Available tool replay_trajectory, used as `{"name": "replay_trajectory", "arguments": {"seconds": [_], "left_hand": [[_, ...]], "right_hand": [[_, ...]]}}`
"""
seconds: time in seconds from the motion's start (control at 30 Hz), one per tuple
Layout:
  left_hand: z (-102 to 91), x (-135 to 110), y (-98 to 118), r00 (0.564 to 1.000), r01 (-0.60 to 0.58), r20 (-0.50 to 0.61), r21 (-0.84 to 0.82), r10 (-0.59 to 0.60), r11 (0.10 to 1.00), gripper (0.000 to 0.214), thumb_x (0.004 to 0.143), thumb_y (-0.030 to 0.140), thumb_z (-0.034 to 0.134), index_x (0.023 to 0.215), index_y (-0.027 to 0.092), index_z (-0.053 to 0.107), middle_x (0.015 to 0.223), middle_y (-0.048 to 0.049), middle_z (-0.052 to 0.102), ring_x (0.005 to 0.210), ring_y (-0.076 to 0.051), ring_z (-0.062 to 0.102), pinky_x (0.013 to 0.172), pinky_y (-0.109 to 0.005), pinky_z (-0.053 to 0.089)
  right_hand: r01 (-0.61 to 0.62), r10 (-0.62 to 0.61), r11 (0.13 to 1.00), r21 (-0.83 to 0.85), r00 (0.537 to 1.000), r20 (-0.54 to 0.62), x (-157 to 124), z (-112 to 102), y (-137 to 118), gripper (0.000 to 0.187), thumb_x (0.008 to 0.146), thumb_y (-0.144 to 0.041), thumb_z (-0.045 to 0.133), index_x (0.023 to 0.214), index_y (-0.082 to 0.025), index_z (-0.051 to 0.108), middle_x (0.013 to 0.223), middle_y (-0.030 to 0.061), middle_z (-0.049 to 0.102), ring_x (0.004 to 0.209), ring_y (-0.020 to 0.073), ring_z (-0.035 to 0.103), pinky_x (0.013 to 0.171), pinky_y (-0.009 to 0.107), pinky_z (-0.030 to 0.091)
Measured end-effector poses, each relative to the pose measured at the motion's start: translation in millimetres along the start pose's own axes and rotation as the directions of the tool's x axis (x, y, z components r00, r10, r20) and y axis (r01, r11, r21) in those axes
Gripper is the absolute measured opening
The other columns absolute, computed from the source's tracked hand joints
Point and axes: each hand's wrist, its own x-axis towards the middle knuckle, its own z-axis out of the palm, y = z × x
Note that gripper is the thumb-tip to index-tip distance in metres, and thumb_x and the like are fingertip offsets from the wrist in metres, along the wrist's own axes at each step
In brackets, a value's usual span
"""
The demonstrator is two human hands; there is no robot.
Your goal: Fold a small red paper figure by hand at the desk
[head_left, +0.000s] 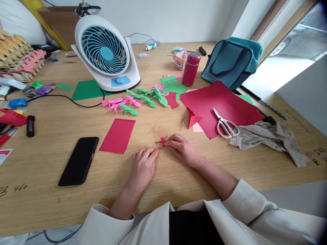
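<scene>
A small red folded-paper figure point(162, 140) with thin legs lies low over the table between my two hands. My left hand point(145, 163) is closed, its thumb and fingertips pinching one of the thin legs on the near side. From the right, my right hand point(182, 148) pinches the figure's body between thumb and fingers. Beyond them sits a group of folded pink paper figures point(133, 100) and green paper figures point(160, 97). A stack of red paper rectangles point(118, 136) lies left of my hands.
A black phone point(78, 161) lies at left. White-handled scissors point(224, 126) rest on large red paper sheets point(219, 102), beside a crumpled cloth point(268, 136). A fan point(106, 54), a red flask point(191, 69) and a teal bag point(232, 63) stand farther back.
</scene>
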Motion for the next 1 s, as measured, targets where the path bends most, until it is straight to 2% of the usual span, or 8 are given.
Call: {"name": "replay_trajectory", "arguments": {"seconds": [0.17, 0.37, 0.67, 0.8, 0.93, 1.0], "left_hand": [[4.8, 1, 0, 1.000, -0.028, -0.002, 0.083, 0.028, 0.996, 0.037, 0.094, 0.012, 0.044, 0.124, 0.019, 0.064, 0.111, -0.0106, 0.069, 0.099, -0.025, 0.059, 0.089, -0.042, 0.045], [9.9, 1, 0, 1.000, -0.017, 0.000, 0.095, 0.017, 0.995, 0.036, 0.094, 0.013, 0.045, 0.125, 0.016, 0.063, 0.108, -0.0125, 0.066, 0.098, -0.026, 0.058, 0.086, -0.040, 0.046], [5.5, 2, 3, 0.998, -0.023, 0.065, 0.198, 0.010, 0.980, 0.035, 0.096, 0.019, 0.047, 0.127, 0.017, 0.062, 0.108, -0.0128, 0.067, 0.097, -0.026, 0.058, 0.087, -0.044, 0.043], [5.7, 0, 4, 0.997, -0.010, 0.082, 0.216, -0.008, 0.976, 0.037, 0.094, 0.018, 0.047, 0.129, 0.019, 0.060, 0.110, -0.0124, 0.066, 0.098, -0.026, 0.057, 0.087, -0.043, 0.043], [6.7, -2, 3, 0.997, 0.003, 0.077, 0.214, -0.020, 0.977, 0.039, 0.093, 0.018, 0.048, 0.131, 0.018, 0.060, 0.112, -0.0131, 0.065, 0.098, -0.028, 0.056, 0.083, -0.043, 0.043], [7.1, -2, 3, 0.997, 0.003, 0.069, 0.213, -0.018, 0.977, 0.039, 0.094, 0.019, 0.048, 0.131, 0.017, 0.060, 0.112, -0.0132, 0.065, 0.098, -0.028, 0.055, 0.083, -0.043, 0.044]], "right_hand": [[-0.006, 0.006, 1.000, -0.003, 1.000, 0.008, 0, 0, 0, 0.026, 0.096, -0.013, 0.049, 0.112, -0.022, 0.067, 0.105, 0.0098, 0.065, 0.099, 0.0217, 0.062, 0.088, 0.040, 0.053], [-0.020, 0.021, 1.000, -0.007, 1.000, 0.022, 1, -1, -1, 0.025, 0.097, -0.014, 0.049, 0.112, -0.022, 0.068, 0.105, 0.0099, 0.065, 0.099, 0.0218, 0.061, 0.088, 0.040, 0.052], [-0.005, 0.007, 0.999, -0.035, 0.999, 0.043, 0, 1, -1, 0.024, 0.095, -0.011, 0.050, 0.110, -0.020, 0.066, 0.105, 0.0110, 0.065, 0.101, 0.0225, 0.060, 0.090, 0.039, 0.051], [-0.015, 0.015, 1.000, -0.007, 1.000, 0.006, 0, -3, 1, 0.026, 0.095, -0.010, 0.048, 0.112, -0.020, 0.065, 0.105, 0.0105, 0.063, 0.098, 0.0210, 0.062, 0.088, 0.038, 0.052], [-0.090, 0.088, 0.996, -0.016, 0.991, -0.101, -4, -12, 6, 0.028, 0.095, -0.011, 0.046, 0.113, -0.021, 0.065, 0.103, 0.0095, 0.061, 0.094, 0.0206, 0.062, 0.083, 0.037, 0.053], [-0.085, 0.080, 0.995, -0.049, 0.992, -0.095, -7, -14, 8, 0.029, 0.095, -0.011, 0.047, 0.115, -0.021, 0.064, 0.103, 0.0093, 0.061, 0.093, 0.0209, 0.061, 0.083, 0.037, 0.053]]}}
